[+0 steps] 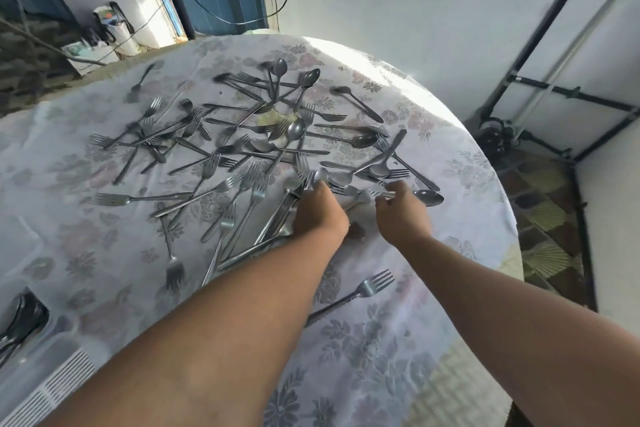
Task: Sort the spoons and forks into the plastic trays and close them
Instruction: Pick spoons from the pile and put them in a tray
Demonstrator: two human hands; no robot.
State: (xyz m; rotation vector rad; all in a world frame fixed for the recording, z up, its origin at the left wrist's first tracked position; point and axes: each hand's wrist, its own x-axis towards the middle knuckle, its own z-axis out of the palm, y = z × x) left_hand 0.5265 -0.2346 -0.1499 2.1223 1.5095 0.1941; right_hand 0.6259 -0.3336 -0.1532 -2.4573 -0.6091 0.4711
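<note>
Progress: early. Most grey steel forks and spoons [263, 135] lie scattered, unsorted, across round counter w/ floral cloth [104, 239]. 1 clear plastic tray [45, 354] at near-left edge holds a few dark utensils; lid off. Left hand [320, 210] fingers curled on a bundle of utensils, blurred. Right hand [401, 215] pinches 1 piece; type unclear. Remaining: nearly all sorting, plus closing.

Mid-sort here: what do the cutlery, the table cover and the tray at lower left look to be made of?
Cutlery: metal, likely stainless steel, grey with dull glints on the spoon bowls. Table cover: probably fabric, pale with a faded floral print; it wrinkles and drapes over the edge. Tray: translucent whitish plastic with moulded ribs, dark cutlery showing inside.
</note>
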